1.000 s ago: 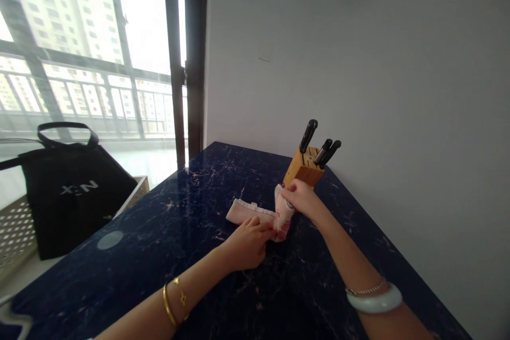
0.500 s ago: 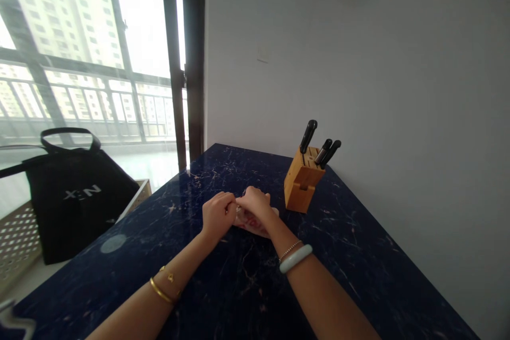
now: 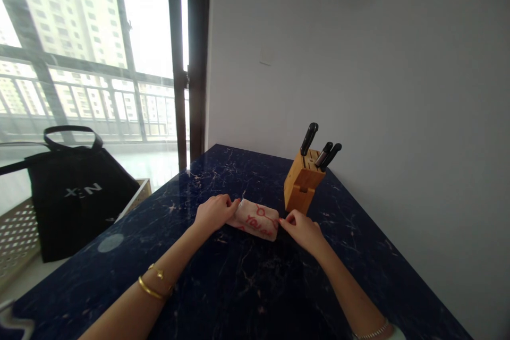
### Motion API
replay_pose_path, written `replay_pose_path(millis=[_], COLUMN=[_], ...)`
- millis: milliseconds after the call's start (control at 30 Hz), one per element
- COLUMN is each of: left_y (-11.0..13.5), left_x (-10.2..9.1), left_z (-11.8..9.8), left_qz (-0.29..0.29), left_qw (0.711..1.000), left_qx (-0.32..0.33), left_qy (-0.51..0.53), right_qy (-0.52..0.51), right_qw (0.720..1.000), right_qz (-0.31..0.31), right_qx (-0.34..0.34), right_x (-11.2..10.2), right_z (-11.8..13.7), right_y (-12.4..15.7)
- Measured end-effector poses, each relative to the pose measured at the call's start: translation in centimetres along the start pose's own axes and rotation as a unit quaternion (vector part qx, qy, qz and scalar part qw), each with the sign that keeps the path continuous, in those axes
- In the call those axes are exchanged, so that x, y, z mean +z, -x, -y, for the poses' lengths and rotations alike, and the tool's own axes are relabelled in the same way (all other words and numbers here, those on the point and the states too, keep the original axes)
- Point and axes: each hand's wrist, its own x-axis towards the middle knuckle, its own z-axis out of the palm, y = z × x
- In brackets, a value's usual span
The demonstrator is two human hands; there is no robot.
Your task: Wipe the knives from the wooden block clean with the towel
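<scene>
The small pink red-printed cloth [image 3: 255, 219], half-open a second ago, now lies folded on the dark blue marbled counter [image 3: 247, 287], left hand [image 3: 213, 212] and right hand [image 3: 303, 229] seemingly pinching its ends.

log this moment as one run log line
left hand: on cloth left end | right hand: on right end | folded cloth: on counter

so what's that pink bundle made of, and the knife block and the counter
Pink bundle: soft printed cloth, going by its folds. Knife block: looks like matte, light wood, possibly bamboo. Counter: glossy dark blue with pale veins, probably polished marble or an imitation. Left hand and right hand pinch the bundle's ends.
</scene>
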Motion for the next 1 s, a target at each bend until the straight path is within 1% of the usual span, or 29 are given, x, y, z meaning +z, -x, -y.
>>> replay_pose_path(millis=[67, 133, 233, 367, 433, 533, 633, 700, 767, 800, 833, 900, 933, 967, 1000], left_y=[-0.1, -0.2, -0.4, -0.7, -0.7, -0.6, -0.6, -0.7, -0.8, -0.8, -0.7, -0.5, -0.3, -0.1, 0.0], left_x=[0.3, 0.6, 0.6, 0.1, 0.2, 0.7, 1.3, 1.5, 1.6, 1.6, 1.7, 2.0, 2.1, 2.3, 2.6], left_z=[-0.1, -0.3, -0.4, 0.4, 1.0, 1.8, 2.2, 2.1, 1.9, 1.7, 1.4, 0.7, 0.3, -0.2, -0.7], left_qz=[0.024, 0.04, 0.033, 0.01, 0.025, 0.06, 0.058, 0.06, 0.071, 0.077, 0.08, 0.081, 0.078, 0.075, 0.072], left_qw=[1.0, 0.999, 0.999, 0.999, 0.998, 0.994, 0.993, 0.992, 0.993, 0.993, 0.993, 0.994, 0.995, 0.995, 0.995], left_qx=[-0.001, -0.005, -0.014, -0.034, -0.042, -0.047, -0.049, -0.046, -0.037, -0.032, -0.026, -0.008, 0.004, 0.016, 0.028], left_qy=[0.004, 0.008, 0.004, -0.026, -0.048, -0.074, -0.094, -0.097, -0.09, -0.085, -0.08, -0.069, -0.064, -0.06, -0.057], right_qy=[-0.01, -0.026, -0.048, -0.062, -0.064, -0.071, -0.086, -0.085, -0.081, -0.086, -0.096, -0.141, -0.159, -0.166, -0.162], right_qw=[1.0, 0.999, 0.997, 0.995, 0.995, 0.994, 0.991, 0.99, 0.991, 0.99, 0.985, 0.959, 0.943, 0.931, 0.924], right_qz=[0.022, 0.04, 0.049, 0.04, 0.032, 0.021, 0.011, 0.0, -0.039, -0.075, -0.128, -0.243, -0.289, -0.326, -0.345], right_qx=[-0.001, -0.012, -0.039, -0.067, -0.071, -0.077, -0.1, -0.11, -0.096, -0.08, -0.061, -0.037, -0.031, -0.023, -0.012], right_x=[0.5, 1.0, 1.5, 1.8, 2.1, 2.6, 2.9, 2.9, 2.4, 2.1, 1.7, 0.8, 0.5, 0.2, 0.1], right_z=[-1.3, -1.8, -1.6, -1.1, -0.9, -0.6, -0.3, -0.6, -1.6, -2.3, -3.2, -4.8, -5.5, -5.9, -6.0], right_y=[0.6, 1.1, 1.7, 2.1, 2.2, 2.4, 2.5, 2.2, 1.4, 0.8, 0.1, -1.5, -2.3, -3.0, -3.7])
